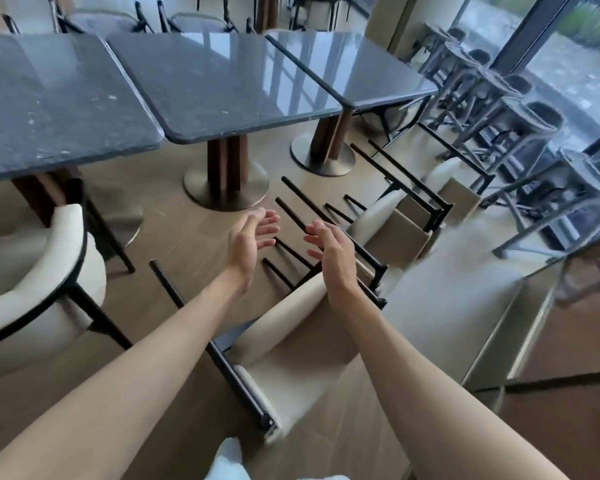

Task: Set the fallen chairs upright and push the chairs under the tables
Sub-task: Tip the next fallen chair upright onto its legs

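Both hands are stretched forward with palms facing each other and fingers spread, holding nothing. The left hand (248, 242) hovers above the bare floor (174, 233), and the right hand (333, 254) hovers just over the nearest fallen chair (291, 344), close above its black legs without clearly touching them.

That cream armchair lies tipped over on the floor directly beneath and between the forearms, its legs pointing toward the counters. A second fallen chair (392, 220) of the same kind lies just beyond the right hand, and a third fallen chair (454, 185) lies farther off to the right: three down in all. One upright chair (39, 275) stands to the left, partly tucked under the left counter (49, 109).

Three dark stone counters stand in a row ahead: left, middle counter (222, 84) and right counter (354, 67). Grey stools (520, 112) line the window on the right.
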Tool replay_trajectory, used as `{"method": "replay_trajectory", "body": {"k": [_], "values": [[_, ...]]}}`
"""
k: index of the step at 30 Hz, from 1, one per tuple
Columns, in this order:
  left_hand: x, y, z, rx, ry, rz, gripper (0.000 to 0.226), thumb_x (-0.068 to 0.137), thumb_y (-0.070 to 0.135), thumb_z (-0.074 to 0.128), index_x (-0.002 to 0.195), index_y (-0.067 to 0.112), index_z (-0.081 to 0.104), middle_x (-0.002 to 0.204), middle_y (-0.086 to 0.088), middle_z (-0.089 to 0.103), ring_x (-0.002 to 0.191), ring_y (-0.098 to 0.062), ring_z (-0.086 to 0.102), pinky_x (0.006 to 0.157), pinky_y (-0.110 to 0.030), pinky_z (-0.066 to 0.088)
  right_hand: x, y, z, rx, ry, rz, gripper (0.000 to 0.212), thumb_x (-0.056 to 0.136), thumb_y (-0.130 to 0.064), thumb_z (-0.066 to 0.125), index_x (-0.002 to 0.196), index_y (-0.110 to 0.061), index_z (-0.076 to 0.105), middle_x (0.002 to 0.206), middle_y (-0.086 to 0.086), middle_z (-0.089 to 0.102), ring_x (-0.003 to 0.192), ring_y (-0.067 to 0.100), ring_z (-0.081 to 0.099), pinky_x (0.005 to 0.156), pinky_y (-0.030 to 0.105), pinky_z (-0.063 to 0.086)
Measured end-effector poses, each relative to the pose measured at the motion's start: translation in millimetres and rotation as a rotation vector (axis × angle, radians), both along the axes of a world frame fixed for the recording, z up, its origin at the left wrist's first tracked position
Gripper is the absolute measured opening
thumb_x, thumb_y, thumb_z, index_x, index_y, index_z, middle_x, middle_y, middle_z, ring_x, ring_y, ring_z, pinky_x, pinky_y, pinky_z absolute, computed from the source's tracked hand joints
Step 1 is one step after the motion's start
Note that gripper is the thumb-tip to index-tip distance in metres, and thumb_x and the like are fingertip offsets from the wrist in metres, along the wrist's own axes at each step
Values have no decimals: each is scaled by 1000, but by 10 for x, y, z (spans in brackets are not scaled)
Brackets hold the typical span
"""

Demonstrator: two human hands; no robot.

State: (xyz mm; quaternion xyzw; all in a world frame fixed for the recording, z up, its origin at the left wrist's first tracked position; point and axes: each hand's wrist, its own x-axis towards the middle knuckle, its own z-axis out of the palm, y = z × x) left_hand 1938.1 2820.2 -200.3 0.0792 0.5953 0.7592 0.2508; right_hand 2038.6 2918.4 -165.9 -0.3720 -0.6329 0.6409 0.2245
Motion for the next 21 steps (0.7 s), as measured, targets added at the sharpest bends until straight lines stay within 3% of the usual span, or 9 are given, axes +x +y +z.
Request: {"method": "replay_trajectory", "body": {"k": [6, 10, 15, 21], "values": [[-71, 285, -339, -73, -63, 186, 37, 103, 34, 42, 112, 8, 66, 116, -13, 72, 98, -20, 68, 88, -41, 52, -295, 507, -354, -23, -61, 186, 31, 100, -30, 54, 121, -9, 65, 115, 4, 69, 107, 16, 66, 100, 43, 52], [77, 360, -570, -110, -92, 421, 37, 105, 33, 42, 111, 6, 67, 118, -15, 71, 101, -24, 68, 88, -40, 52, -503, 713, -695, -76, -62, 369, 24, 99, -27, 55, 116, -14, 65, 115, 4, 70, 106, 18, 66, 99, 42, 53], [656, 471, -885, -92, -267, 716, 33, 102, 35, 46, 100, 12, 70, 112, -13, 73, 96, -24, 67, 85, -38, 51, -381, 872, -1025, -128, -107, 587, 23, 98, -29, 57, 115, -15, 65, 113, 4, 70, 107, 18, 66, 97, 39, 52], [1247, 776, -1366, 11, -534, 862, 31, 102, 36, 47, 96, 13, 67, 103, -8, 71, 87, -20, 66, 76, -32, 50, -47, 1116, -1442, -229, -271, 600, 25, 99, -25, 56, 115, -7, 63, 109, 8, 67, 107, 26, 65, 95, 42, 51]]}}
